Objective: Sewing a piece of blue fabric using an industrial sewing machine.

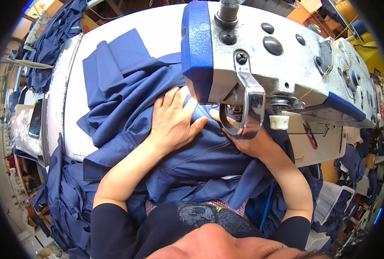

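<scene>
My left hand [172,121] lies with its fingers spread on navy fabric [114,86], just left of the needle area of a white and blue sewing machine [222,60]. My right hand [248,140] is on the same cloth under the machine head, partly hidden by a curved metal part [254,112]; its visible fingers stretch toward the seam area, open. The cloth drapes over the white table [84,52] and down toward my lap.
Piles of navy garments [66,198] lie around the table's left and lower edges. Small red-handled scissors [310,138] rest right of the machine. A dark phone [35,118] and a clear plastic bag [23,131] sit at the left. A plastic crate [334,198] stands lower right.
</scene>
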